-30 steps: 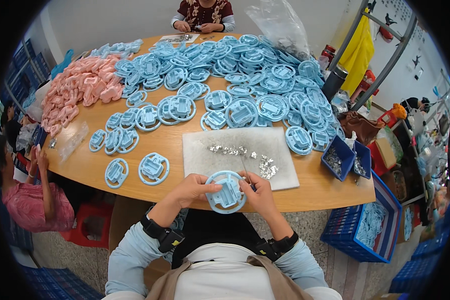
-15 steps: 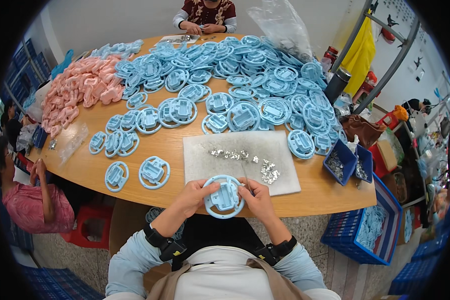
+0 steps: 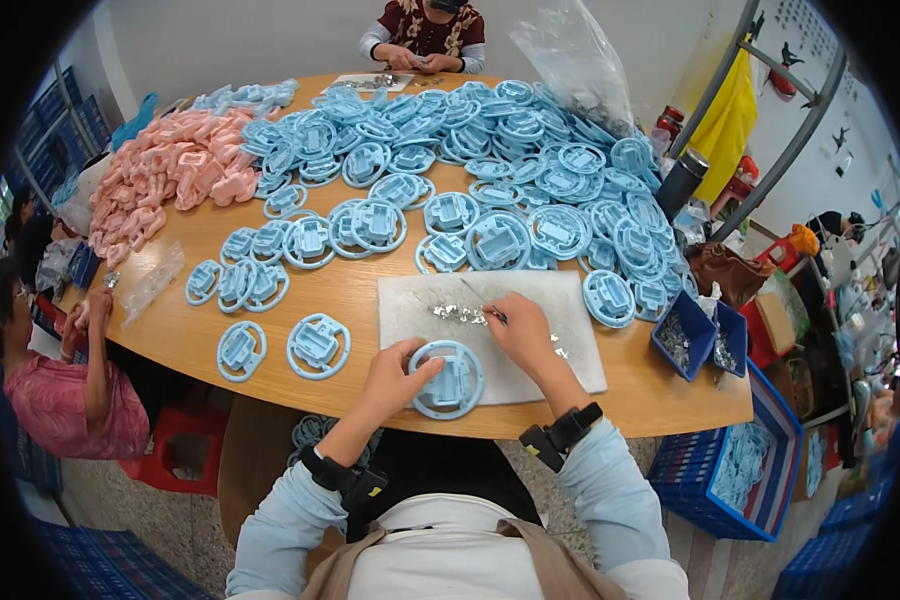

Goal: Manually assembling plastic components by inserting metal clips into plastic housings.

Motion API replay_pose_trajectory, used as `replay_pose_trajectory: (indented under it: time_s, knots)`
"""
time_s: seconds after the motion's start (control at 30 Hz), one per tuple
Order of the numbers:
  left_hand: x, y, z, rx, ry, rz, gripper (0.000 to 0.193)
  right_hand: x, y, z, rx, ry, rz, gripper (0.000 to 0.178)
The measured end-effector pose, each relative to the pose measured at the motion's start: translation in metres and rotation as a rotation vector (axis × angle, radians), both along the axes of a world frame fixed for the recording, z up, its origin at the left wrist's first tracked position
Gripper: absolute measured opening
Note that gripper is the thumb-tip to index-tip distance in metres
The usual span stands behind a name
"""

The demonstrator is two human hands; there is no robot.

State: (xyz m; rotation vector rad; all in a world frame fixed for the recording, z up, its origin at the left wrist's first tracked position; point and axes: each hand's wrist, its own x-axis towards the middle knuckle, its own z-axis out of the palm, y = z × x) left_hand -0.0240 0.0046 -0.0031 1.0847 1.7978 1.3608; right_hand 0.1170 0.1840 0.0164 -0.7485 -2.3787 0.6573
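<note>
My left hand [image 3: 392, 376] grips a light blue plastic toy steering wheel [image 3: 448, 384] by its left rim, with the thumb on its face. The wheel overlaps the front edge of a white pad [image 3: 575, 320]; whether it rests there I cannot tell. Over the pad, my right hand [image 3: 522, 330] pinches a thin metal tool [image 3: 473, 290] pointing up and left. Its fingertips are close beside a row of small shiny metal pieces [image 3: 454, 313]. A second group of metal pieces [image 3: 560, 350] is partly hidden by my right hand and forearm.
Blue wheels [image 3: 495, 240] are piled behind the pad, with pink plastic parts [image 3: 175, 170] to the left. Dark blue bins [image 3: 682, 335] with small parts stand at right; a blue crate [image 3: 730, 470] sits below. Co-workers sit across [image 3: 430, 40] and at left [image 3: 70, 390].
My right hand has left the wheel and moved up over the pad to the metal pieces, with the thin tool. My left hand keeps the wheel, now slightly lower in its grip.
</note>
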Motion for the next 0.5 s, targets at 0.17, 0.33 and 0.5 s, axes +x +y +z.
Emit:
replay_pose_trajectory:
  time_s: [0.17, 0.33, 0.5]
  knots:
    - [-0.001, -0.018, 0.011, 0.241, 0.451, 0.180, 0.030, -0.022, 0.008, -0.002, 0.157, -0.205, 0.120, 0.011]
    - [-0.005, -0.034, 0.015, 0.144, 0.274, 0.079, 0.020, -0.031, 0.016, 0.000, 0.222, -0.396, 0.246, 0.009]
    - [-0.006, -0.030, 0.005, 0.216, 0.223, 0.095, 0.016, -0.034, 0.019, 0.007, 0.267, -0.451, 0.276, 0.009]
